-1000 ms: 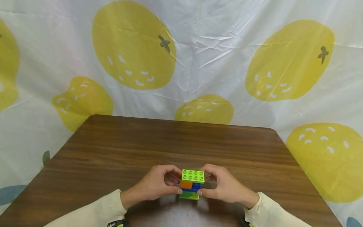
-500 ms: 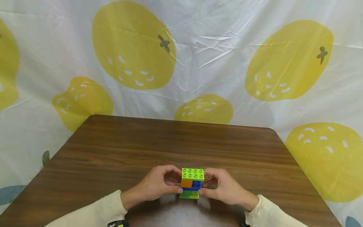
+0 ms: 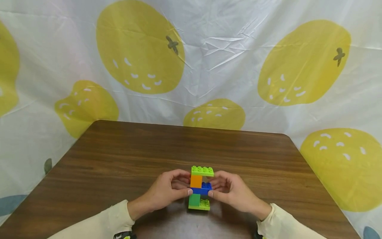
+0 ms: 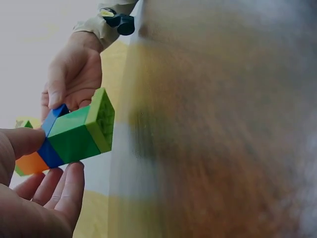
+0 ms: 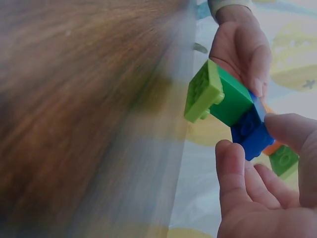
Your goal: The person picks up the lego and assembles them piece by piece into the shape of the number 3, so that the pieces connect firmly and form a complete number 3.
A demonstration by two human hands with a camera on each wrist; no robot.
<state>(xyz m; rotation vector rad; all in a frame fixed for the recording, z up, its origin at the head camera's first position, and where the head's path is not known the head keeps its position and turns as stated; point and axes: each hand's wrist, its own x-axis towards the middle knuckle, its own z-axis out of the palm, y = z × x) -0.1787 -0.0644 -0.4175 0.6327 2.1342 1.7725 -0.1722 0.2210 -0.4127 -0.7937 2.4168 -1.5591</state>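
A stack of toy building bricks (image 3: 196, 181) is held up off the table by both hands. From the top it has a lime eight-stud brick (image 3: 202, 171), an orange brick (image 3: 196, 182), a blue brick (image 3: 200, 191), a green brick (image 3: 194, 200) and a lime base brick (image 3: 199, 207). The left hand (image 3: 165, 189) pinches the blue brick's left end, thumb in front and fingers behind. At its right end, the right hand (image 3: 235, 191) pinches the same brick. In the left wrist view, the underside of the lime base brick (image 4: 104, 121) shows.
A dark wood-grain table (image 3: 143, 146) with rounded far corners lies under the hands. Behind it hangs a white cloth (image 3: 215, 76) printed with yellow lemons. Pale sleeves (image 3: 101, 220) reach both wrists, with dark wrist straps below them.
The stack has tilted back, so its front face now shows more and the top studs less. Its top edge stands higher in the head view. Both hands keep their hold.
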